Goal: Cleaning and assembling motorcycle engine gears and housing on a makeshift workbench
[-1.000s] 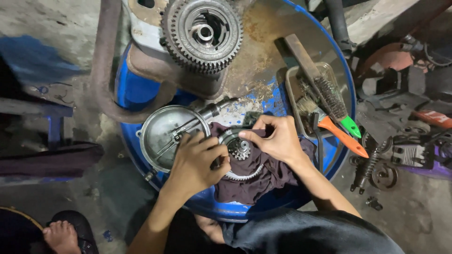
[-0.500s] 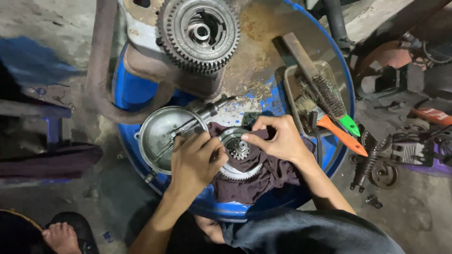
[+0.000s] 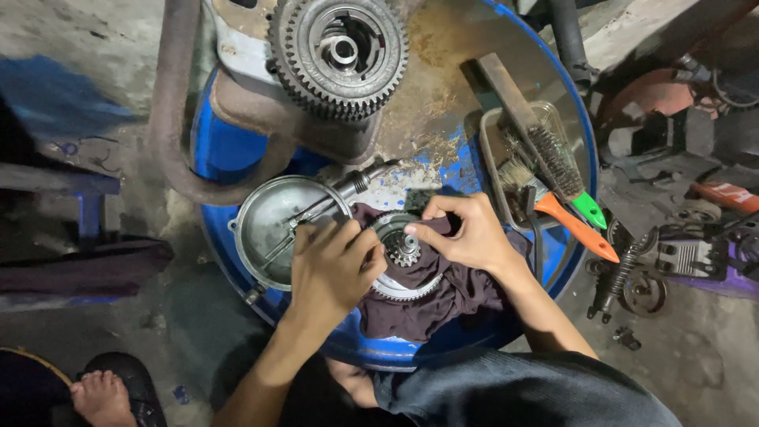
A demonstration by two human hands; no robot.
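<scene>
**Both hands on the gear**

My left hand [image 3: 336, 265] and right hand [image 3: 466, 233] pinch the small gear [image 3: 405, 249] between them, fingers closed on it. Rag [image 3: 443, 300] under it, round cover [image 3: 273, 229] left of my left hand, brushes [image 3: 553, 182] right of my right.

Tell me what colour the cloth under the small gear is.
The cloth is dark maroon-brown, seen in the head view, lying on the blue drum.
</scene>
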